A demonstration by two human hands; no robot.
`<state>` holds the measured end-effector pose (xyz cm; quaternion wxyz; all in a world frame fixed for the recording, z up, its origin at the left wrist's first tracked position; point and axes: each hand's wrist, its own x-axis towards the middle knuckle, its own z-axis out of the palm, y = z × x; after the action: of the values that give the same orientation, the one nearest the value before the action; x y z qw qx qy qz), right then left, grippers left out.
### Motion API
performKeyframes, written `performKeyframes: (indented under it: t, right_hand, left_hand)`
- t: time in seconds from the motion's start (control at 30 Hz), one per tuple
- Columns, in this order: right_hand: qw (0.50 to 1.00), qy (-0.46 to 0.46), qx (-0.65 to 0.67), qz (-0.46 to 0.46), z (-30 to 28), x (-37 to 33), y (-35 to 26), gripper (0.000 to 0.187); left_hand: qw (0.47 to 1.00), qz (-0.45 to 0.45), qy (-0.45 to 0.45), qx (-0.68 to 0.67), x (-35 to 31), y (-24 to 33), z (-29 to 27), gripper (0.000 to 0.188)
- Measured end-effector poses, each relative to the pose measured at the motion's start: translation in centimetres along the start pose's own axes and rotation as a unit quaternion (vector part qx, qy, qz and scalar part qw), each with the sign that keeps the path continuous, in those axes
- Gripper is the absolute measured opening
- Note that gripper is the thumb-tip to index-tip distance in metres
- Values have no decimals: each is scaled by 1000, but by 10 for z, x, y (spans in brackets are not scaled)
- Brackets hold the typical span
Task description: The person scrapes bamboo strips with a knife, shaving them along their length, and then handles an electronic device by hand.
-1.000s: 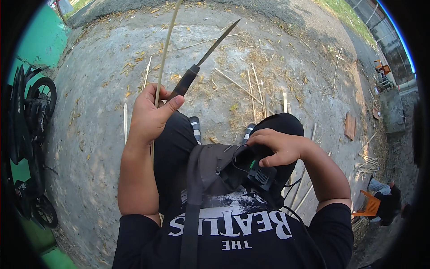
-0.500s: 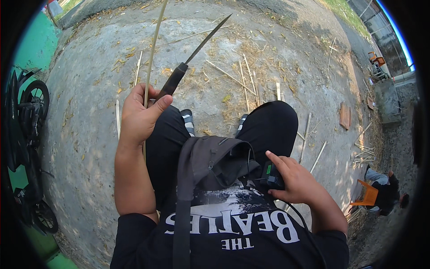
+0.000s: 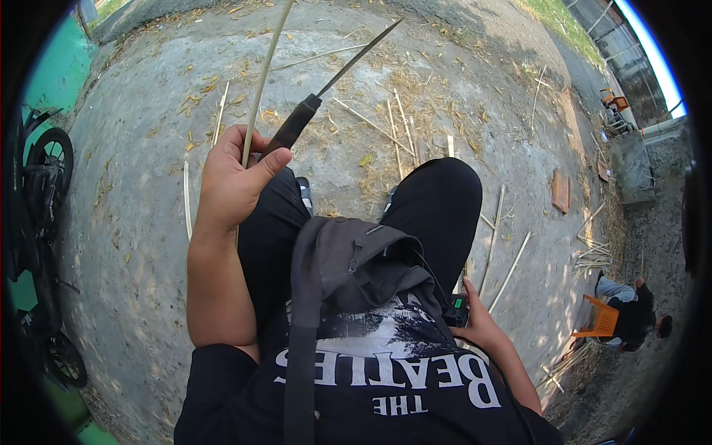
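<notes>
Your left hand (image 3: 233, 182) gripped a knife (image 3: 326, 89) and a thin stick (image 3: 261, 81) together; your right hand (image 3: 475, 319) held a small black device (image 3: 455, 310).

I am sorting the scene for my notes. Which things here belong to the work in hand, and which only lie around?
In hand:
- left hand, closed on the knife and the thin bamboo strip
- right hand, at a small black device by the hip

Lying about:
- bamboo sticks on the ground
- motorbike
- orange chair with a seated person

Right hand (image 3: 475, 322) now down at hip.
</notes>
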<state>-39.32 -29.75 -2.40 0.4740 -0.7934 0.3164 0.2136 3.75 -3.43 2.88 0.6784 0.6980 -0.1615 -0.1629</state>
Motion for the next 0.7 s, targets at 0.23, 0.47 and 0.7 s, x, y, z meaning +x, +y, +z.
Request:
performKeyframes:
  t: [0.23, 0.47, 0.7]
  right_hand:
    - [939, 215, -144, -225, -59, 24, -62, 62]
    - [876, 122, -218, -413, -21, 108, -177, 35]
    - [856, 50, -320, -402, -21, 110, -185, 22]
  left_hand:
    - [1000, 10, -9, -3, -6, 1, 8, 32]
    - [1000, 14, -4, 17, -8, -1, 2, 34]
    - [1000, -12, -4, 4, -11, 2, -4, 35]
